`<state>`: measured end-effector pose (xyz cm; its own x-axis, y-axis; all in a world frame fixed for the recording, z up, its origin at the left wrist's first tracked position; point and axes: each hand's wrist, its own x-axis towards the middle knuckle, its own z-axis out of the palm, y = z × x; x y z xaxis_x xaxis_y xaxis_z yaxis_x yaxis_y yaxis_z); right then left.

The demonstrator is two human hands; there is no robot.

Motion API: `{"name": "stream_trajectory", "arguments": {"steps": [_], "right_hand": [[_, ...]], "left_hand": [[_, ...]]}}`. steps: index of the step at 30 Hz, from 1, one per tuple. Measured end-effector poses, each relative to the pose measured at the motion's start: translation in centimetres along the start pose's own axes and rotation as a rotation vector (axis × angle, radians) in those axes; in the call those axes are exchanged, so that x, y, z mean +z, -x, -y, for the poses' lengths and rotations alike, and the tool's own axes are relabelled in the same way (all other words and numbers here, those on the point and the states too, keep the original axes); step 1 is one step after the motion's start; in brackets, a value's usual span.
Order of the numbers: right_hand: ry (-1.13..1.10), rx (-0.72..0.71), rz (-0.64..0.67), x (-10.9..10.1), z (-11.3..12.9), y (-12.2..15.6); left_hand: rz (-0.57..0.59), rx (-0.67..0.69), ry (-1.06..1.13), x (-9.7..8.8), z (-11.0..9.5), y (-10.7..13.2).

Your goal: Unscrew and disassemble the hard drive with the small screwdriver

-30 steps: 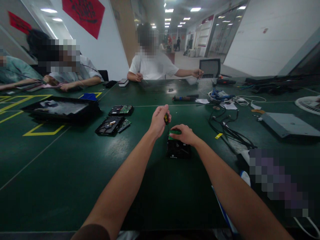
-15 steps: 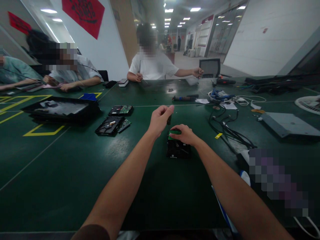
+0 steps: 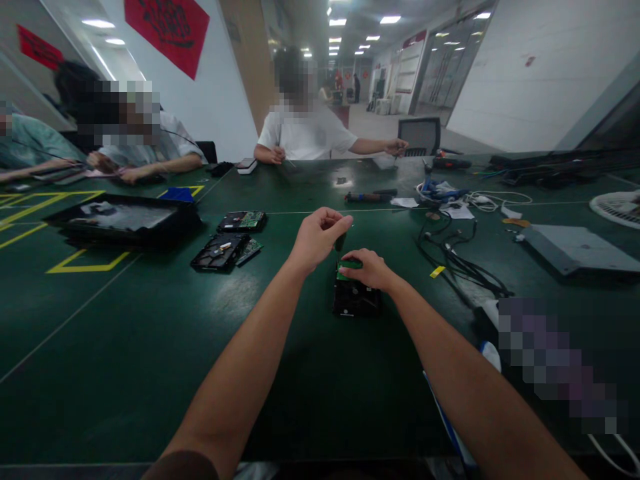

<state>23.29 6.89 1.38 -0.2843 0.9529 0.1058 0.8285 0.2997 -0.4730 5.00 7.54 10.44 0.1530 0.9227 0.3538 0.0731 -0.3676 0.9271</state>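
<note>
Clamping the left hand (image 3: pixel 320 239)'s fingers on a screwdriver (image 3: pixel 341 243) at the far left corner of the hard drive (image 3: pixel 357 300) lying on the counter (image 3: pixel 310 380), and laying the right hand (image 3: pixel 371 269)'s fingers, perhaps pinching, impossible to tell, over the green board (image 3: pixel 347 272) at its far end.

Hard drive (image 3: pixel 357 300) on table (image 3: pixel 100 333), cables (image 3: pixel 475 272) right, tray (image 3: pixel 120 235) far left.

Far left of the left hand (image 3: pixel 323 241), we see a big black tray (image 3: pixel 133 235). Right of the right hand (image 3: pixel 369 269), we spot black wires (image 3: pixel 481 275), a yellow tag (image 3: pixel 437 272) and a flat grey box (image 3: pixel 583 248). Way past both, we see a chair (image 3: pixel 420 132).
</note>
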Motion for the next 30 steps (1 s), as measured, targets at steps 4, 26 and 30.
{"name": "stream_trajectory", "arguments": {"steps": [4,26,30], "right_hand": [[-0.008,-0.012,0.002,-0.1,0.0,0.0],[-0.001,0.007,0.001,0.1,-0.2,-0.1],[0.005,0.021,0.015,0.0,-0.1,-0.1]], "left_hand": [[-0.012,-0.048,-0.026,-0.1,-0.3,0.1],[0.191,-0.363,0.151,-1.1,-2.3,0.5],[0.164,-0.33,0.001,-1.6,-2.1,0.3]]}}
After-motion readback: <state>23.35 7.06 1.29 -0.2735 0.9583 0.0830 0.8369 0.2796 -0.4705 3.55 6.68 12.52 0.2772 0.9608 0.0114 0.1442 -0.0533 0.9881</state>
